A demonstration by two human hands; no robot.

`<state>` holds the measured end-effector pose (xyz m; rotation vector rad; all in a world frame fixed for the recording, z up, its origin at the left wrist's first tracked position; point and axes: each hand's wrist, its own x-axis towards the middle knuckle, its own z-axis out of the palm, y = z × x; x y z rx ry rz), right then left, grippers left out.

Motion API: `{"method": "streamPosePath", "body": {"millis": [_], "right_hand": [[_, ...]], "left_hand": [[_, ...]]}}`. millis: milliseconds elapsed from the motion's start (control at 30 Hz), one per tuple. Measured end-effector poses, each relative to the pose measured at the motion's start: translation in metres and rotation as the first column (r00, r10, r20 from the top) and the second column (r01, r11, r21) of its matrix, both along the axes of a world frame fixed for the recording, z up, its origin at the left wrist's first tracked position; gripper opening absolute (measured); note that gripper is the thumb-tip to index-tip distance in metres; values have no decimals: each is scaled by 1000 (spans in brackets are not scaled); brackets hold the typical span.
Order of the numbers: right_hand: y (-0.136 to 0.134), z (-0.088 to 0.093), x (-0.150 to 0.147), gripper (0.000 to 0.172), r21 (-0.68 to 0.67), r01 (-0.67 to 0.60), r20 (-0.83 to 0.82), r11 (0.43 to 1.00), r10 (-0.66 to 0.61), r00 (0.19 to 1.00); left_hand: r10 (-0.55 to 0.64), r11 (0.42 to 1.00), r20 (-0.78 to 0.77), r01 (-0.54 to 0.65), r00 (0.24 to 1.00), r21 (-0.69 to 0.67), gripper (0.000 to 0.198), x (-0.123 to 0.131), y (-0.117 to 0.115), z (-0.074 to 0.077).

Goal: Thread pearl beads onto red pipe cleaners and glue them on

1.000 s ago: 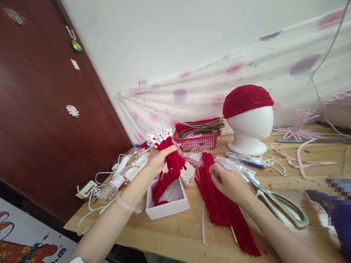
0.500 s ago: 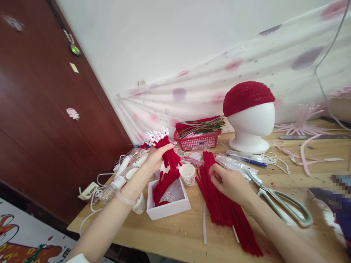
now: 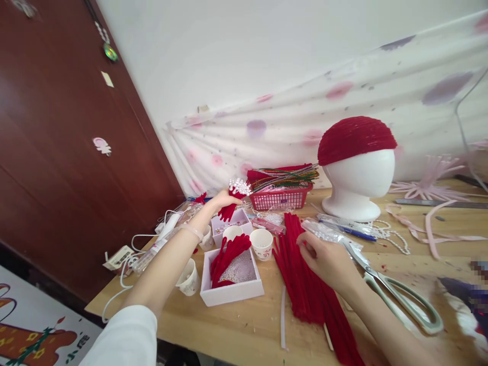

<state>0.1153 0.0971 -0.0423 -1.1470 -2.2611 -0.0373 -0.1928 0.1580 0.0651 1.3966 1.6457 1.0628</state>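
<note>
A bunch of red pipe cleaners [image 3: 229, 209] tipped with white pearl beads [image 3: 240, 186] is gripped in my left hand [image 3: 222, 199], out over the far side of the table. Below it, more red pipe cleaners [image 3: 231, 258] lie in a white box [image 3: 231, 295] of small pearls. My right hand [image 3: 324, 258] is at a long pile of red pipe cleaners [image 3: 305, 290], its fingers curled into a pinch. What is between those fingertips does not show clearly. Scissors [image 3: 400, 290] with pale green handles lie beside my right forearm.
Paper cups [image 3: 261, 245] stand around the white box, with a second white box [image 3: 217, 223] behind. A red basket [image 3: 280, 199] of coloured stems and a white foam head [image 3: 354, 178] with a red cap [image 3: 356, 140] stand at the back. Pink strips [image 3: 430, 229] lie right.
My left hand has moved away from me with the beaded bunch, toward the basket, and the bunch has tilted over to the right. My right hand stays by the long red pile. The view has shifted slightly.
</note>
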Motion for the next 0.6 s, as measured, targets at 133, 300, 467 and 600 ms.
{"method": "streamPosePath", "body": {"millis": [133, 300, 467, 600], "right_hand": [[-1, 0, 1, 15, 30, -17, -44, 999, 18, 999], [-2, 0, 0, 19, 25, -17, -79, 1000, 19, 997], [-1, -2, -1, 19, -4, -16, -79, 1000, 16, 997], [-1, -3, -2, 19, -27, -20, -75, 999, 18, 997]], "left_hand": [[-10, 998, 3, 10, 1000, -60, 35, -10, 13, -21], [-54, 990, -21, 50, 998, -130, 35, -25, 15, -48], [-82, 985, -105, 64, 991, -160, 35, -35, 13, -62], [-128, 980, -178, 96, 976, -177, 34, -38, 13, -66]]}}
